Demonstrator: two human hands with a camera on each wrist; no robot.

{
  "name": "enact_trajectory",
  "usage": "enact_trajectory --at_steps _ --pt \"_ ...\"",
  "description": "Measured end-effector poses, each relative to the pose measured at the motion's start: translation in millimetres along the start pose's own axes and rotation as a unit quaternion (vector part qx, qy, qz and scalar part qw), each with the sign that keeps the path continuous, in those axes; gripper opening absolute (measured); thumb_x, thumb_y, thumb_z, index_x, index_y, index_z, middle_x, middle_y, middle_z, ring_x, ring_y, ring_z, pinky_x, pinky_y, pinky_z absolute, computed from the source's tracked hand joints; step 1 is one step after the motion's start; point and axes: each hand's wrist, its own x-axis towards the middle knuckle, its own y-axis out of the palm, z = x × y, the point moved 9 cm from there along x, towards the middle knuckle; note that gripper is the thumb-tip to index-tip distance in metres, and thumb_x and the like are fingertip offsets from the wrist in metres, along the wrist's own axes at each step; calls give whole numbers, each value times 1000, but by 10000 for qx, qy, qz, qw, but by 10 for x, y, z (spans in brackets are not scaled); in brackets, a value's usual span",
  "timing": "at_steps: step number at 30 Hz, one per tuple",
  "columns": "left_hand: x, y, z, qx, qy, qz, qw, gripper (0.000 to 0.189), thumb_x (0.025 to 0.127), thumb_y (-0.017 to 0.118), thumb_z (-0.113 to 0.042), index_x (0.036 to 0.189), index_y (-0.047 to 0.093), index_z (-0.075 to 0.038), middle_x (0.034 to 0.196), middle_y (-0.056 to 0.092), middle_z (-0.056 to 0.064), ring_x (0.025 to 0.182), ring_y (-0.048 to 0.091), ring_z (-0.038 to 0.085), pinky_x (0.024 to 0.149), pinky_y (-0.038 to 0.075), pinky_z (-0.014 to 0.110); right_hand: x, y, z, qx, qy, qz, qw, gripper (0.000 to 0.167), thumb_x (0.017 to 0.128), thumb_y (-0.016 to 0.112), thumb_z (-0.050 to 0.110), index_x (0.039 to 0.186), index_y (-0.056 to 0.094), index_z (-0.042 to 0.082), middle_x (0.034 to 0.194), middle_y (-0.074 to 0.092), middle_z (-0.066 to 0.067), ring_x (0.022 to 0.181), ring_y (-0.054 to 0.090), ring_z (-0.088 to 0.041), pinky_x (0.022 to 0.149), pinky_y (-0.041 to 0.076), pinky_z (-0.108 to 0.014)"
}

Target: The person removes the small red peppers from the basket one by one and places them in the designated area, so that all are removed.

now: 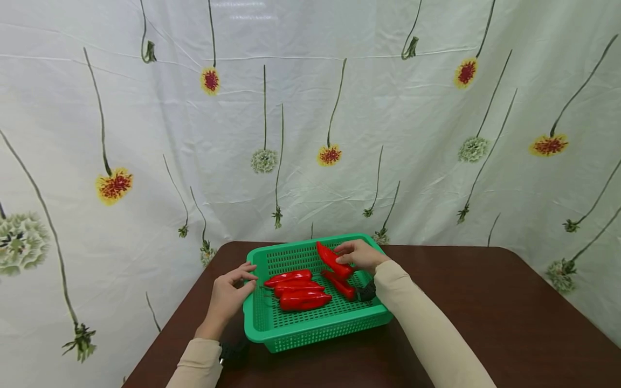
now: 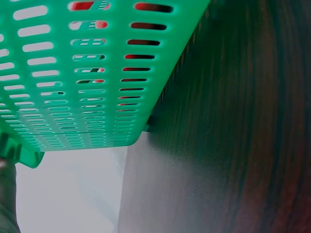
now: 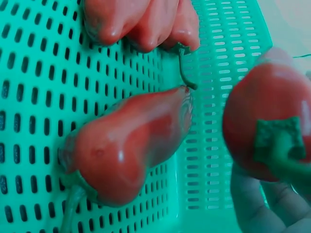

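Note:
My right hand (image 1: 361,255) grips a long red pepper (image 1: 327,256) and holds it over the right part of a green plastic basket (image 1: 315,333). In the right wrist view, the green stem of that held pepper (image 3: 243,116) faces the camera, with fingers underneath. Below it a second red pepper (image 1: 341,286) lies on the basket floor. Three more red peppers (image 1: 304,300) lie side by side in the left half. My left hand (image 1: 228,293) is at the basket's left rim, fingers loosely bent; whether they touch it is hard to tell.
The basket stands on a dark brown table (image 1: 466,302), near its far edge. Behind the table hangs a white cloth (image 1: 310,118) printed with flowers. A dark band (image 1: 367,291) is on the right wrist, close over the basket.

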Motion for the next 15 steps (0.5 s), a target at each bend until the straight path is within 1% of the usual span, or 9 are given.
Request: enact_trajectory --at_steps 3,9,11,15 --pt "-1 2 22 -28 -49 -2 10000 12 86 68 5 93 77 2 126 70 14 133 56 33 89 50 13 -6 -15 41 74 -40 -68 9999 43 99 59 10 141 54 1 142 53 -23 118 62 -30 90 57 -42" --pt "-10 18 36 -62 -62 34 10000 11 86 68 5 93 77 2 126 70 15 133 56 34 90 53 20 -32 -54 104 172 113 -122 9997 43 99 59 11 141 55 2 144 51 -22 117 62 -30 87 57 -40" --pt "-10 14 27 -59 -41 -6 10000 11 86 68 5 92 77 2 125 71 15 132 56 34 90 53 19 -46 -71 130 242 172 -112 9995 42 99 59 10 141 54 1 144 51 -23 115 63 -30 88 57 -41" --pt "-3 6 27 -40 -39 -69 10000 11 86 68 5 91 77 1 124 71 14 132 57 33 88 51 15 -91 -133 189 491 277 -233 9981 41 99 58 7 140 55 1 143 53 -22 111 64 -29 89 57 -43"
